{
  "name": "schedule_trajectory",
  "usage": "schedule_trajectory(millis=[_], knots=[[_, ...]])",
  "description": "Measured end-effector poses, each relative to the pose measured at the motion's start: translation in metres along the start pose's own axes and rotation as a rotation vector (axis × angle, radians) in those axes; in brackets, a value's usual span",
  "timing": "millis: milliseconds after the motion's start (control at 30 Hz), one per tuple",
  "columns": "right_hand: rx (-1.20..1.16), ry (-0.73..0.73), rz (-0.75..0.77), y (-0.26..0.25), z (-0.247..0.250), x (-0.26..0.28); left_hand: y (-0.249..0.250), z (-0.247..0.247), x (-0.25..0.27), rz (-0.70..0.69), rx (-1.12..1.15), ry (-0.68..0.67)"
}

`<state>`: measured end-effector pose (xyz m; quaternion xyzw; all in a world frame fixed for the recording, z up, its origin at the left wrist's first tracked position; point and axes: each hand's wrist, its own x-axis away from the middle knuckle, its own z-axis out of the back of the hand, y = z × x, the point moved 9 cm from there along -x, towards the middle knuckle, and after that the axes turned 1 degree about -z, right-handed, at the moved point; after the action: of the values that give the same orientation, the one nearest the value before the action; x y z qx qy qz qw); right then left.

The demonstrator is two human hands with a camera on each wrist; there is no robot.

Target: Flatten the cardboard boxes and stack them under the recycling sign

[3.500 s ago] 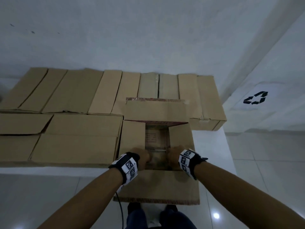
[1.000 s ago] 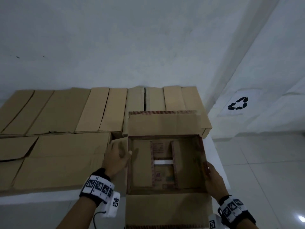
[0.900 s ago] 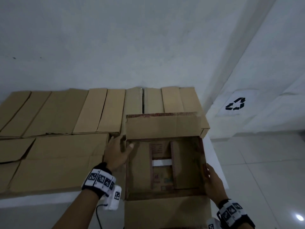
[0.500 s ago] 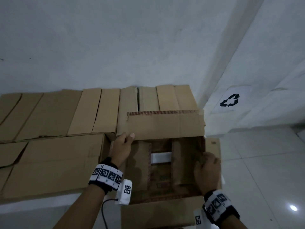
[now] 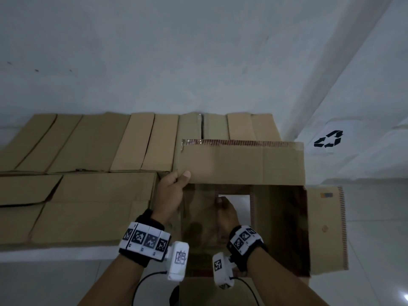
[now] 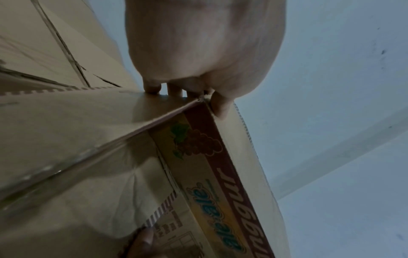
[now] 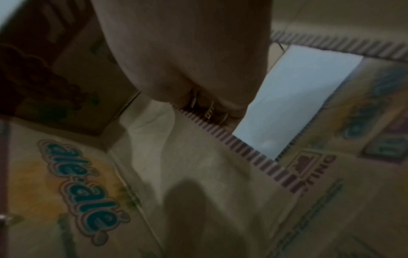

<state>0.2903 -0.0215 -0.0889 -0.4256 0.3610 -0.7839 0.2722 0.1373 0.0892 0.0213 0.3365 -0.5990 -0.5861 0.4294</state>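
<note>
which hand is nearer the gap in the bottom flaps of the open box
Right. The right hand is down inside the open box, fingers at the edge of the gap; the left hand grips the box's top far-left corner.

Our right hand (image 5: pixel 225 214) has left the box (image 5: pixel 284 228) wall and now reaches inside, gripping a bottom flap (image 5: pixel 199 219) edge; our left hand (image 5: pixel 169 195) now pinches the far flap's (image 5: pixel 242 164) corner.

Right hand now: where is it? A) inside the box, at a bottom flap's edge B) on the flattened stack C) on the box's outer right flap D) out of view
A: the right hand reaches inside the open box, fingers at the striped edge of a bottom flap beside the gap.
</note>
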Motion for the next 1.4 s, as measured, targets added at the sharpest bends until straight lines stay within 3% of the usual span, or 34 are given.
schedule_trajectory(millis=[167,300,533,667,867,967,1067,1300,1400], knots=[[0.017,-0.048,-0.084,0.007,-0.014,-0.019,0.02,0.005,0.012,-0.02,0.077,-0.002],[0.337,-0.107,-0.124,-0.004,-0.023,-0.032,0.028,0.003,0.024,0.013,0.14,-0.003],[0.438,-0.222,0.02,-0.022,-0.032,-0.031,0.045,-0.004,0.032,-0.043,0.06,-0.002],[0.287,-0.069,0.118,-0.033,-0.005,-0.014,0.039,0.0,0.026,-0.043,0.054,0.033],[0.799,-0.01,0.256,-0.035,0.038,0.015,0.024,0.005,0.015,0.012,0.095,0.053],[0.847,0.133,0.271,-0.036,0.072,0.028,0.022,0.001,0.01,0.03,0.054,0.043],[0.971,0.181,0.179,-0.026,0.095,0.026,0.029,-0.004,0.011,0.026,0.012,0.045],[1.138,-0.116,-0.163,0.017,0.116,-0.002,0.047,-0.013,0.021,-0.023,-0.028,0.026],[1.199,-0.143,-0.224,0.026,0.126,-0.005,0.048,-0.009,0.024,-0.043,-0.034,0.021]])
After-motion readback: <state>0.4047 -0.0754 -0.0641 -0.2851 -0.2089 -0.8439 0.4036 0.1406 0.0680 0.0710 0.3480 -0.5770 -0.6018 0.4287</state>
